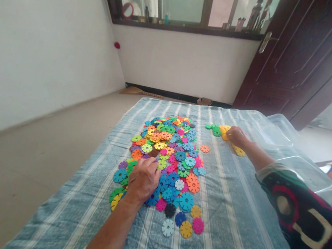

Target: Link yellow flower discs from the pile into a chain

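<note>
A heap of flat, notched plastic discs (174,154) in many colours lies on a blue striped cloth (233,216). My left hand (143,179) rests on the near left side of the heap, fingers curled down onto the discs; what they grip is hidden. My right hand (237,136) reaches to the far right of the heap. Its fingers are closed over a short row of joined yellow discs (239,151), beside a few green discs (216,130). A dark patterned sleeve (301,217) covers that arm.
A clear plastic tub (282,134) sits at the cloth's right edge, next to my right arm. Bare floor (24,162) lies to the left, white walls behind, and a dark door (293,56) stands at the back right. Single discs (186,228) lie loose near the heap's front.
</note>
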The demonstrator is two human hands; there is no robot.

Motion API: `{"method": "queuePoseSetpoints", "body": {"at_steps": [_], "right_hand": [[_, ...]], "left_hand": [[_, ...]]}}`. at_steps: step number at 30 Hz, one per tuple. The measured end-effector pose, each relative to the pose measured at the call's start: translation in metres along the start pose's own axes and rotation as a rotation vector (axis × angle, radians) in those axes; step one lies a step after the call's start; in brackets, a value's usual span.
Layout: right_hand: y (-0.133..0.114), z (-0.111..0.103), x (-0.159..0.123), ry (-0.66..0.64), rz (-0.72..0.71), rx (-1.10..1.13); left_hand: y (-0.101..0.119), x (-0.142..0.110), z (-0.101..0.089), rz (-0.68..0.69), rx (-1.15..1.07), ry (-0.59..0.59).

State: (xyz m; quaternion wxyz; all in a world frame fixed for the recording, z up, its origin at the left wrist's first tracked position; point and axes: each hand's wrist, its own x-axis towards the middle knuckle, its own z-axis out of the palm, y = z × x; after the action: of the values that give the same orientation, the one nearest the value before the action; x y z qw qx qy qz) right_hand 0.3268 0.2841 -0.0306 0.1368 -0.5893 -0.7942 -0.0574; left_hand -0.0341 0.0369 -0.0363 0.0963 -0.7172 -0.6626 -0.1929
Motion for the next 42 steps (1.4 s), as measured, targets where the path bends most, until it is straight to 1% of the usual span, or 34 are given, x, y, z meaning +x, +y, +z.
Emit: {"method": "queuePoseSetpoints", "body": {"at_steps": [3,6,8,10,15,19,21,23,25,27,30,34,36,38,42], "right_hand": [[-0.010,-0.002,-0.004,-0.008,0.003,-0.029],[-0.036,-0.006,-0.007,-0.014,-0.102,-0.028],[-0.063,-0.009,-0.010,-0.018,-0.194,-0.008],[-0.094,-0.011,-0.013,-0.016,-0.274,0.027],[-0.180,-0.016,-0.019,0.009,-0.581,0.157],[-0.239,-0.015,-0.015,0.008,-0.661,0.178],[-0.261,-0.013,-0.012,-0.012,-0.682,0.183],[-0.277,-0.010,-0.008,-0.039,-0.702,0.171],[-0.285,-0.007,-0.005,-0.081,-0.715,0.130],[-0.286,-0.005,-0.002,-0.128,-0.708,0.076],[-0.277,-0.002,-0.002,-0.159,-0.642,0.037],[-0.260,-0.003,-0.006,-0.147,-0.551,0.033],[-0.256,-0.006,-0.008,-0.140,-0.527,0.037],[-0.259,-0.009,-0.010,-0.129,-0.516,0.049],[-0.274,-0.013,-0.012,-0.119,-0.524,0.061]], "left_hand": [[0.000,-0.001,0.002,-0.005,0.002,-0.002],[0.000,-0.002,0.003,-0.009,0.000,0.005],[0.001,-0.002,0.002,-0.016,0.002,0.001],[0.002,-0.002,0.001,-0.020,0.003,-0.009],[0.004,-0.002,-0.001,-0.023,-0.003,-0.024],[0.004,-0.003,-0.001,-0.031,-0.004,-0.017],[0.005,-0.004,-0.001,-0.042,-0.009,-0.022],[0.005,-0.004,-0.002,-0.052,-0.017,-0.037],[0.007,-0.004,-0.003,-0.060,-0.022,-0.056],[0.008,-0.004,-0.005,-0.067,-0.023,-0.071],[0.009,-0.005,-0.006,-0.071,-0.024,-0.074],[0.008,-0.005,-0.004,-0.069,-0.038,-0.065],[0.008,-0.005,-0.003,-0.065,-0.038,-0.057],[0.008,-0.005,-0.002,-0.061,-0.035,-0.057],[0.007,-0.005,-0.003,-0.060,-0.032,-0.076]]}}
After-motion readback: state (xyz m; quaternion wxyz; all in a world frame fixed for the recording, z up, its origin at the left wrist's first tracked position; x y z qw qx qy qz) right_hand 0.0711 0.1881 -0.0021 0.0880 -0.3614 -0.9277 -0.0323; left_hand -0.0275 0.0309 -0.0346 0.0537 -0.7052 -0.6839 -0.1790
